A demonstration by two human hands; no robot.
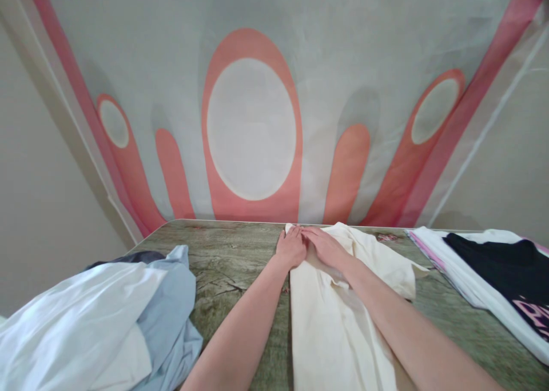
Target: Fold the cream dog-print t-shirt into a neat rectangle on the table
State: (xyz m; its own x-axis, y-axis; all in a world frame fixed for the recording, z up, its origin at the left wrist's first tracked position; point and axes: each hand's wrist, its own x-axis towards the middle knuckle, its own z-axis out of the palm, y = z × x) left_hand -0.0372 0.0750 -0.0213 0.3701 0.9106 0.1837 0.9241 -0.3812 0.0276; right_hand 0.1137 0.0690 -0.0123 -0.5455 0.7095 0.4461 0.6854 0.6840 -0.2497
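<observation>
A cream T-shirt (338, 322) lies on the wood-patterned table, folded along a straight left edge. Its sleeve (386, 265) spreads out to the right, and the middle is creased. My left hand (292, 247) rests on the far left corner of the shirt, palm down with fingers stretched out. Right beside it, my right hand (325, 247) presses on the cloth, its extended fingers pointing left and meeting my left hand. Both hands look flat on the fabric; my right forearm covers part of the shirt.
At the left is a loose heap of clothes, with a white garment (86, 322) over a light blue one (171, 311). Stacked flat garments lie at the right, a black printed shirt (501, 271) on top. The tabletop (227, 265) ends at a patterned wall hanging (253, 211).
</observation>
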